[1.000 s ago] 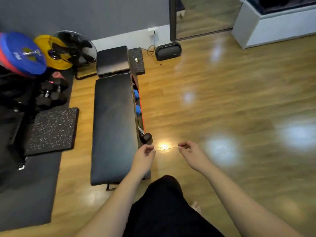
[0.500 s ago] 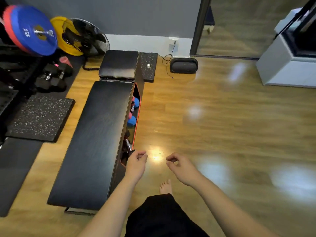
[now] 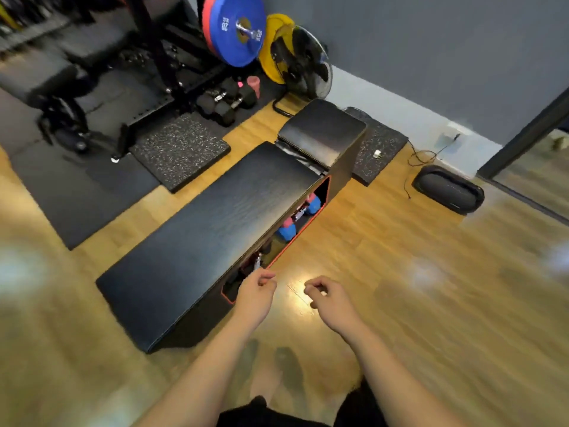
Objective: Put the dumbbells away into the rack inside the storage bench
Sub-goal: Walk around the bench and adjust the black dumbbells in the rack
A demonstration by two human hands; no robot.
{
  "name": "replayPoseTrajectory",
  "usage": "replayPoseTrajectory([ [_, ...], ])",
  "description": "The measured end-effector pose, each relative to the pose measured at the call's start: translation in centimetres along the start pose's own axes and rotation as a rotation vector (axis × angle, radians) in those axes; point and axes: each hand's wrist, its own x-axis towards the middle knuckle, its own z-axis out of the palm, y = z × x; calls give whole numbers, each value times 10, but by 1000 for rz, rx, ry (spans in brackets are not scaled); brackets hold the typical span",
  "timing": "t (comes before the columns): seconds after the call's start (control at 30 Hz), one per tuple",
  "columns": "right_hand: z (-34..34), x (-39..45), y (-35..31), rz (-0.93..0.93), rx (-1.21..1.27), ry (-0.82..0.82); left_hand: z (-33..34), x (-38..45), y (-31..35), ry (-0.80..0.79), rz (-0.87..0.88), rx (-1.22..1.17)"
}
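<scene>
View swung left, left hand (image 3: 257, 295), right hand (image 3: 331, 298) empty

Right of the storage bench (image 3: 215, 229), bare wood floor (image 3: 400, 272) gives open passage. The bench's red-edged side opening (image 3: 295, 229) is crowded with dumbbells (image 3: 286, 231). Behind the bench, a fan (image 3: 303, 67) blocks the way.

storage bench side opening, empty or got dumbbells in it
Not empty. Through the red-edged side opening of the storage bench, blue dumbbells and pink ends sit inside; nearer the hands it is too dark to tell.
</scene>
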Motion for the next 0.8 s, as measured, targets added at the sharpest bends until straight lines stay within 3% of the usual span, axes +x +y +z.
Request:
replayPoseTrajectory([
  [0.2, -56, 69, 13, -47, -109, -304, 46, -3, -1, 319, -197, -168],
  [0.37, -61, 132, 20, -14, -147, -385, 76, 17, -3, 470, -237, -326],
  [0.53, -12, 190, 33, -9, -203, -479, 82, 76, -27, 535, -301, -426],
  [0.8, 104, 298, 113, 51, -230, -542, 85, 197, -142, 496, -296, -281],
])
